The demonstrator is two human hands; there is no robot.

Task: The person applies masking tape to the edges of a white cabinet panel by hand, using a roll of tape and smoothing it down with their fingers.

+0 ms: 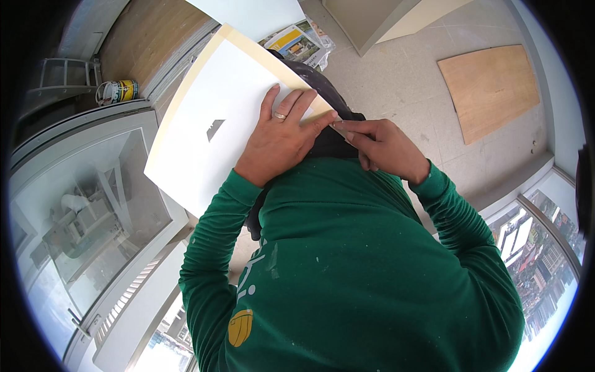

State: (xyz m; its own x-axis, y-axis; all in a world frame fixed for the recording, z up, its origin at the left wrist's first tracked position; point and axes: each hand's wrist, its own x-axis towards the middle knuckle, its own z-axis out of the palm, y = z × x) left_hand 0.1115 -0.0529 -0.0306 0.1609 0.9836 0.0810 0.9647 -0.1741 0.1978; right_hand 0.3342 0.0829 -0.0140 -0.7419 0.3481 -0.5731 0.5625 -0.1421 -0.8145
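Note:
A white board point(229, 74) with pale tan strips point(266, 61) along its edges lies tilted across my lap. My left hand point(279, 130) rests on it with fingers spread, a ring on one of them. Its thumb reaches the board's near right corner. There, my right hand point(381, 142) pinches with thumb and forefinger at the edge, almost touching the left thumb. Whatever it pinches is small, thin and mostly hidden. A grey trapezoid utility-knife blade point(214, 129) lies flat on the board, left of my left hand.
Printed magazines point(297, 44) lie on the floor beyond the board. A wooden sheet point(489, 93) is on the tiles at right, below a cabinet-like panel point(378, 22). At left are a paint bucket point(127, 90), a ladder point(65, 90) and a glazed door point(118, 204).

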